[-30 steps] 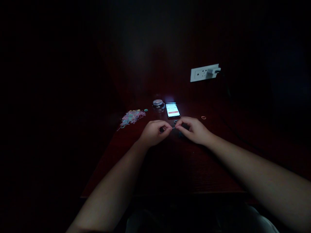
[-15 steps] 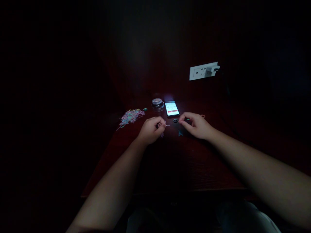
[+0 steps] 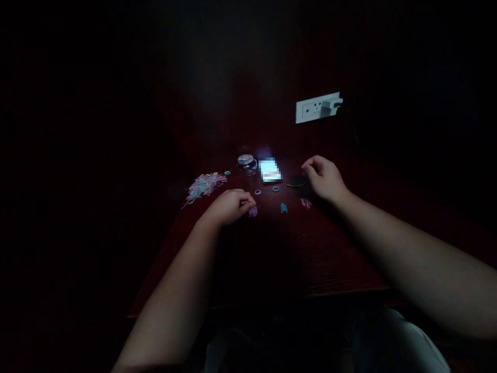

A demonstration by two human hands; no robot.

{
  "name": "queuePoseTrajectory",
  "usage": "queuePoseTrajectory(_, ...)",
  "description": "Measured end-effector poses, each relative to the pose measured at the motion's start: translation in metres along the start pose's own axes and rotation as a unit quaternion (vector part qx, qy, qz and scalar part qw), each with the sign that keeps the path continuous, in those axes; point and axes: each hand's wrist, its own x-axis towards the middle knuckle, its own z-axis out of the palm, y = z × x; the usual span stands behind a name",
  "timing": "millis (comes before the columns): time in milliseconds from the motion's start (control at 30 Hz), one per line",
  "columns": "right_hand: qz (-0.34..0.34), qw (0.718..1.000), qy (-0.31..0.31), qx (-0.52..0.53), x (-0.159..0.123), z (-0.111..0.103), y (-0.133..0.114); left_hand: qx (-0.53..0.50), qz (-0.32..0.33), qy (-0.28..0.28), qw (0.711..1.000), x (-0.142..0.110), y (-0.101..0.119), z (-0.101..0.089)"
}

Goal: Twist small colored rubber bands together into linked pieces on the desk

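My left hand (image 3: 233,206) is low over the table, its fingers pressed together beside a small purple bunch of elastic bands (image 3: 253,212). Whether anything is pinched there is too dark to see. Raised over the right side of the table, my right hand (image 3: 325,177) has thumb and fingertips together; what they hold, if anything, is too small to name. Below it lie a thin green band (image 3: 296,185) and a pink bunch of bands (image 3: 306,203). A blue bunch (image 3: 283,207) sits between the hands, with a pale ring (image 3: 275,189) and a lilac ring (image 3: 258,192) behind it.
A large mixed heap of coloured elastic bands (image 3: 205,185) lies at the table's left. Behind stand a round clear jar with a lid (image 3: 246,163) and a lit phone (image 3: 270,170). A wall socket (image 3: 318,108) holds a plug. The surroundings are very dark.
My right hand has moved up and away to the right, uncovering the pink bunch and green band. My left hand has drawn slightly left and down, and the lilac ring now lies on the table.
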Motion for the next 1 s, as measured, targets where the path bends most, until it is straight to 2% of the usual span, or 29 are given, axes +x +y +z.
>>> queuePoseTrajectory(133,-0.001,1.000,-0.023,-0.007,-0.003,0.003,0.001,-0.002,-0.028,-0.013,1.000,-0.002,-0.011,-0.004)
queuePoseTrajectory(267,-0.001,0.999,-0.039,-0.007,-0.005,0.006,0.002,0.004,-0.014,-0.014,1.000,-0.001,-0.016,0.000)
queuePoseTrajectory(433,0.001,0.999,-0.044,-0.012,-0.005,0.006,0.000,0.010,-0.008,-0.023,1.000,0.001,-0.017,0.004)
queuePoseTrajectory(700,0.005,0.998,-0.051,-0.030,-0.008,0.005,-0.010,0.000,-0.036,-0.034,0.999,0.002,-0.011,0.002)
queuePoseTrajectory(900,0.003,0.997,-0.071,-0.037,-0.011,0.007,-0.016,-0.014,-0.025,0.010,1.000,0.000,-0.007,0.001)
queuePoseTrajectory(1000,-0.036,0.993,-0.105,-0.028,-0.018,0.010,-0.025,-0.028,-0.006,0.045,0.999,0.001,0.000,0.001)
